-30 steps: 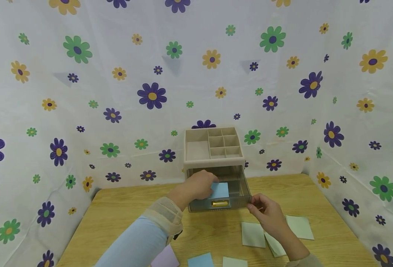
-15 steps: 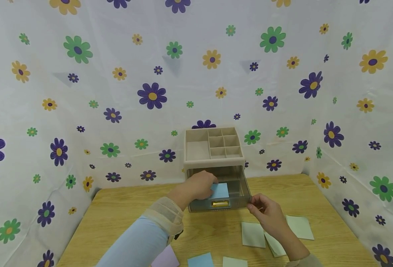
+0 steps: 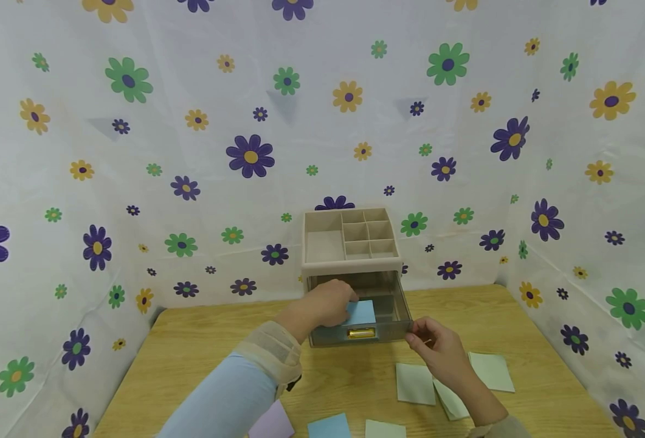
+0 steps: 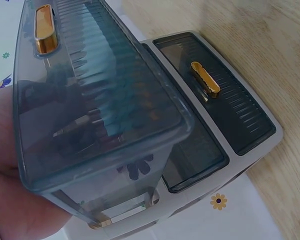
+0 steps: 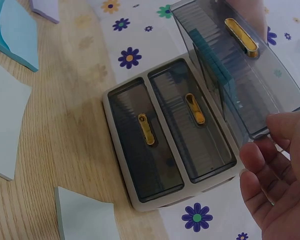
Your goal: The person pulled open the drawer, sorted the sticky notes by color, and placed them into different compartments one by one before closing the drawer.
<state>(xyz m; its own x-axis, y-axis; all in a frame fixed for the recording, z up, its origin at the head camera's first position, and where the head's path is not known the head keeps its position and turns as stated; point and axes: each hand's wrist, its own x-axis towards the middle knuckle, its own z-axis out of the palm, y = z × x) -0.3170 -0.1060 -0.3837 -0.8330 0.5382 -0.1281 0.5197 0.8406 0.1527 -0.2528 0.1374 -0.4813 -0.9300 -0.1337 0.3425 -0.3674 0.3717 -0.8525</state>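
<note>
A beige desktop organizer (image 3: 352, 266) has its clear grey top drawer (image 3: 390, 333) pulled out. Inside lies a light blue pad of sticky notes (image 3: 362, 312), seen through the drawer front in both wrist views. My left hand (image 3: 330, 303) reaches over the drawer's left side and holds the pad's left edge; its fingertips are hidden from the head camera. At the drawer's front right corner, my right hand (image 3: 437, 347) pinches the plastic between thumb and forefinger, with the other fingers (image 5: 255, 187) loosely bent below.
Pale green note pads (image 3: 415, 384) lie on the wooden table (image 3: 202, 359) at the right. Near the front edge are a purple pad (image 3: 273, 421), another blue pad (image 3: 330, 427) and a green one (image 3: 385, 429). Two lower drawers (image 5: 146, 140) are closed. A flowered curtain hangs behind.
</note>
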